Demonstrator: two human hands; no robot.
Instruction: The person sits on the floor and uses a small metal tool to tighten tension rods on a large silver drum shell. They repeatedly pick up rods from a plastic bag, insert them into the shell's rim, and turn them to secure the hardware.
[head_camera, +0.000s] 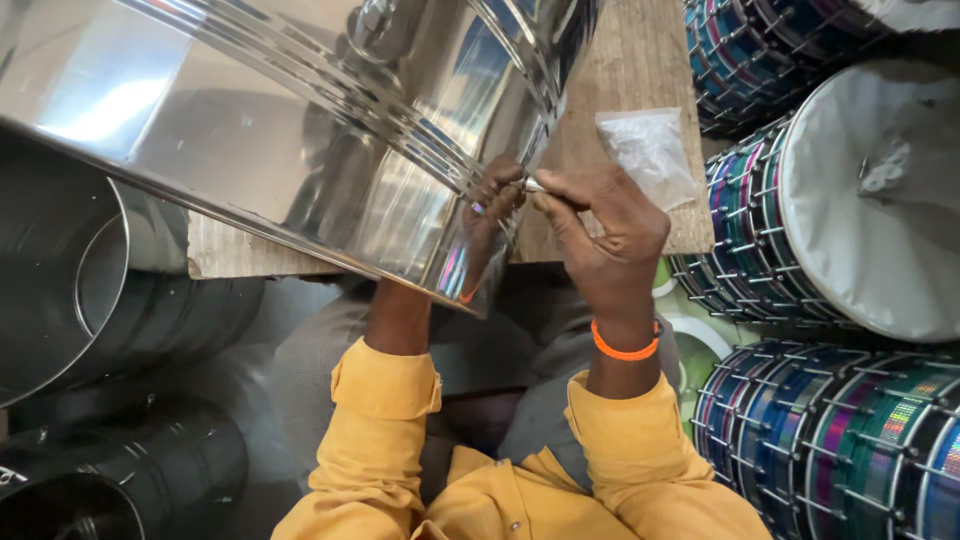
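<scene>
right hand (605, 235): pinches a small silver screw-like piece (531, 185) against the steel shell's edge
left hand (400, 310): mostly hidden under the shell, grip cannot tell
steel shell (300, 130): tilted on wooden board (625, 90)
risk: small piece may slip from the pinch; shell could slide off
plastic bag (650, 150): small, on board, contents unclear
finished drums (850, 200): stacked at right
</scene>
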